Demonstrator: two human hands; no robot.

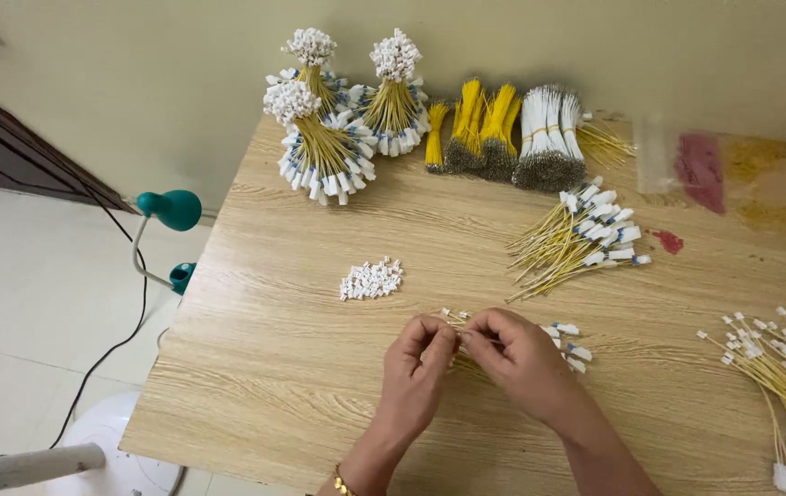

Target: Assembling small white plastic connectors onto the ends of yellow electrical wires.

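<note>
pinching together at the middle of the counter point(264, 367), your left hand point(416, 372) and right hand point(517, 358) meet fingertip to fingertip over a small bunch of yellow wires point(569, 347). fingers of both hands are closed on one thin wire of that bunch (the wire itself is mostly hidden under the fingers). the bunch lies on the wood directly beneath your hands, its white tips showing just right of the right hand. a heap of small white connectors point(371, 278) sits near, up and left of the left hand. a loose fan of tipped yellow wires point(581, 237) lies further back. bundled finished wires point(329, 152) stand along the wall edge.
</note>
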